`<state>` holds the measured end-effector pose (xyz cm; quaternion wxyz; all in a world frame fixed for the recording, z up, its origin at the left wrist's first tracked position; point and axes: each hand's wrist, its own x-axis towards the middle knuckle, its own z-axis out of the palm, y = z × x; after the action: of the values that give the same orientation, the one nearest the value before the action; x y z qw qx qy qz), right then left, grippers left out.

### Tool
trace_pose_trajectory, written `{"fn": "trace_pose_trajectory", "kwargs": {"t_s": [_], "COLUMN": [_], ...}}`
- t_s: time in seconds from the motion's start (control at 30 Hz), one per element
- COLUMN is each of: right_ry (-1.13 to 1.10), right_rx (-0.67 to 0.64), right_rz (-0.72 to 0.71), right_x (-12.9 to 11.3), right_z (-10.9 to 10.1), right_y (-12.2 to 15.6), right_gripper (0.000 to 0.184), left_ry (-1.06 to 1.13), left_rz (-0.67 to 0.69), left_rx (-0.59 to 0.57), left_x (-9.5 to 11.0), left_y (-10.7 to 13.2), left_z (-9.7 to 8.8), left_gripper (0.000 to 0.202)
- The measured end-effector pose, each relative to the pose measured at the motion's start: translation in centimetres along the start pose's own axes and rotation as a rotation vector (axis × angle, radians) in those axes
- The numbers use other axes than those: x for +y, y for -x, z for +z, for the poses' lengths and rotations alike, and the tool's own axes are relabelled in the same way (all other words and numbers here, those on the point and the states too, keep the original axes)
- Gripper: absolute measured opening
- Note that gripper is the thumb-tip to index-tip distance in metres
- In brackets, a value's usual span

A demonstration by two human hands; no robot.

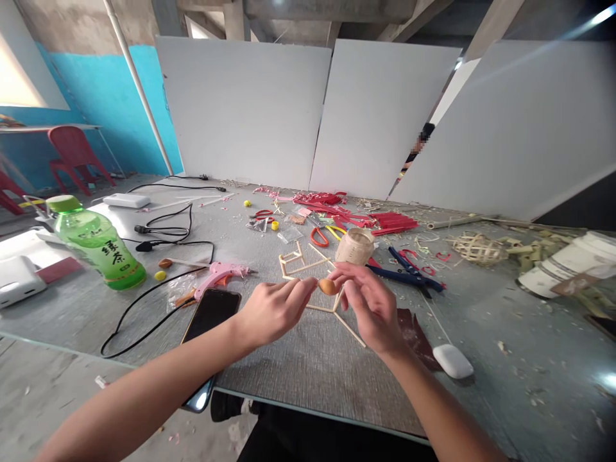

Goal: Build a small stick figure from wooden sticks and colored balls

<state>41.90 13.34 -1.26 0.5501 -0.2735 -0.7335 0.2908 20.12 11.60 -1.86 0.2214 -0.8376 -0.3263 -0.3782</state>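
The left hand (pixel 272 311) is pinched shut on a small orange-brown bead (pixel 328 287), held just above the table (pixel 308 378) near its front edge. The right hand (pixel 373 305) meets the bead from the other side with curled fingers. Whether it grips the bead or only steadies it, I cannot tell.

Judging by what lies there, the work looks partly done. A stick frame (pixel 294 260) already stands joined just beyond the hands, with more thin sticks running under them toward the near right. The bead is apparently not yet fixed to anything. The pink glue gun (pixel 219 274) lies untouched to the left, beside a dark phone (pixel 210 312), and a woven cup (pixel 355 246) sits just behind the right hand.

Much is hidden. The fingers cover most of the bead and the point where the sticks meet (any glue there is too small to see). The phone's near end hangs over the table edge, partly behind the left forearm.
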Motion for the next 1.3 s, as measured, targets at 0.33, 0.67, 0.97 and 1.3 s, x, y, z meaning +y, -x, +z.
{"fn": "trace_pose_trajectory", "kwargs": {"t_s": [0.33,0.67,0.97,1.3], "right_ry": [0.313,0.276,0.326,0.434], "right_rx": [-0.034,-0.029,-0.094,-0.039], "right_rz": [-0.346,-0.294,-0.503,-0.585], "right_x": [0.2,0.4,0.5,0.4], "right_z": [-0.3,0.1,-0.3,-0.2], "right_y": [-0.8,-0.8,-1.2,-1.2], "right_gripper": [0.049,0.033,0.055,0.063], "left_ry": [0.134,0.119,0.141,0.133], "left_rz": [-0.123,-0.041,-0.015,-0.047], "left_rx": [0.072,0.024,-0.002,0.035], "left_x": [-0.4,-0.2,-0.1,-0.2], "left_y": [-0.3,-0.1,-0.1,-0.2], "left_z": [0.9,0.8,0.7,0.7], "left_gripper": [0.014,0.016,0.018,0.016]}}
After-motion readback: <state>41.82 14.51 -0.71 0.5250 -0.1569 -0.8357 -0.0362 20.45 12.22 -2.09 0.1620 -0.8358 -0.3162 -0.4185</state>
